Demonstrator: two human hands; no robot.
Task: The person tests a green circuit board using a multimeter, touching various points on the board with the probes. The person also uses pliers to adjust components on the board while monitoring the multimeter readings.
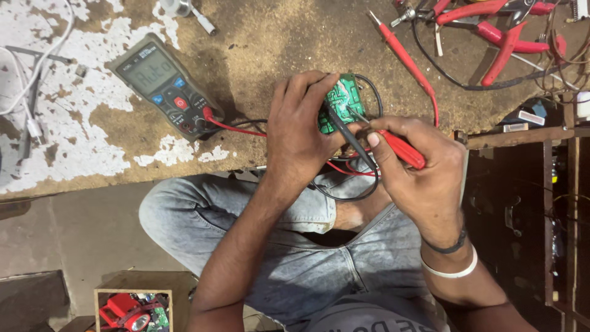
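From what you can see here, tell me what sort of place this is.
Probably a small electronics repair bench. A multimeter lies on the worn worktop, the left hand holds a green circuit board under two probes held in the right hand, and red-handled pliers lie nearby.

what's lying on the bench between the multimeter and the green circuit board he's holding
In the head view, between the multimeter and the green circuit board lie bare worn bench, the red lead, and the left hand gripping the board.

One head-worn camera looks steeply down — close over lap and worn workbench [258, 37] edge.
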